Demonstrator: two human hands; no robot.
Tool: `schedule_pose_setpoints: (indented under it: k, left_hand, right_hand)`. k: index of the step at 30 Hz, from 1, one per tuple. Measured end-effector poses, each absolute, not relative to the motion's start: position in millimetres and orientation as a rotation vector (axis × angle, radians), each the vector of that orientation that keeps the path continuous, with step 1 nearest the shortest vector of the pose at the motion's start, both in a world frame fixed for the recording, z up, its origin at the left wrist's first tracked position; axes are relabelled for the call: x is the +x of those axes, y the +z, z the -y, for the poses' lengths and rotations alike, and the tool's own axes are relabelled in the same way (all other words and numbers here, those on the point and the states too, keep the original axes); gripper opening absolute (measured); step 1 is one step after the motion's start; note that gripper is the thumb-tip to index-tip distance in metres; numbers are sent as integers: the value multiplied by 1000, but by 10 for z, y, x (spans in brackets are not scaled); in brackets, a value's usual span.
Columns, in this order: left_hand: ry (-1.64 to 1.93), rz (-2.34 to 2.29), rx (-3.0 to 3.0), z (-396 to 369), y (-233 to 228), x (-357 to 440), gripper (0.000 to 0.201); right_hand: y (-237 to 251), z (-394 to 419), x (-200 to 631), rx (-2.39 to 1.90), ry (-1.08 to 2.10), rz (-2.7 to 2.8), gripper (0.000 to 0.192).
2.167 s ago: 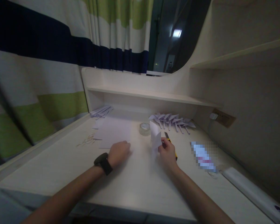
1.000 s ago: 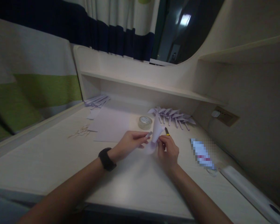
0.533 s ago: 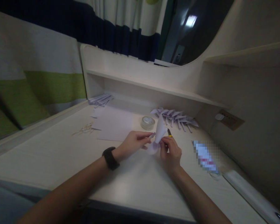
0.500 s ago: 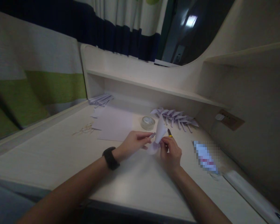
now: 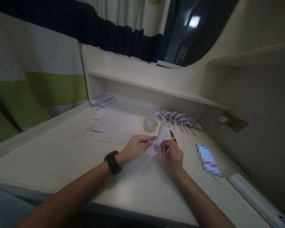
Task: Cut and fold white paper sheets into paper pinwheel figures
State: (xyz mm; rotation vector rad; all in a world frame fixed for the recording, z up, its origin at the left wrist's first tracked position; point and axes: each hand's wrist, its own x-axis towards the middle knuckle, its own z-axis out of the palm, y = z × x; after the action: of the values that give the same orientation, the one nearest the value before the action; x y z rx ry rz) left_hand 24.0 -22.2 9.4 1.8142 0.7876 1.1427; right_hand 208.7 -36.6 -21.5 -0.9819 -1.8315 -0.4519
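Note:
Both hands meet over the middle of a pale desk [image 5: 133, 190] around a small white sheet of paper [image 5: 160, 136] that curls upward into a cone-like shape. My left hand [image 5: 135, 147], with a black watch on the wrist, pinches the paper's left edge. My right hand [image 5: 172, 156] pinches its right lower edge. Just behind my right hand lies a yellow utility knife [image 5: 174, 138], which neither hand touches.
A roll of clear tape [image 5: 150, 124] stands behind the hands. A row of folded paper pieces [image 5: 178, 117] lies at the back right, flat sheets [image 5: 116, 126] and more folded pieces [image 5: 102, 102] at the back left. A blurred packet [image 5: 207, 160] lies right. A shelf and a striped curtain stand behind.
My left hand left the flat sheets and joined the right at the paper. The sheet, held upright by the right hand before, is now curled between both hands.

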Motion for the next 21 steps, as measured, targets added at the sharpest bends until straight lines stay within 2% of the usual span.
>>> schedule_pose_setpoints:
  k: [7, 12, 19, 21]
  left_hand:
    - [1295, -849, 1918, 314, 45, 309, 29]
    - [1459, -889, 1918, 364, -25, 361, 27]
    - [1501, -856, 1907, 369, -73, 362, 23]
    - [1508, -857, 1903, 374, -62, 355, 23]
  right_hand:
    - [-198, 432, 1987, -1094, -170, 1621, 7]
    - [-221, 453, 1959, -1012, -151, 1546, 6]
    - [-268, 474, 1923, -1058, 40, 1494, 2]
    - [-266, 473, 1934, -1049, 8, 1515, 3]
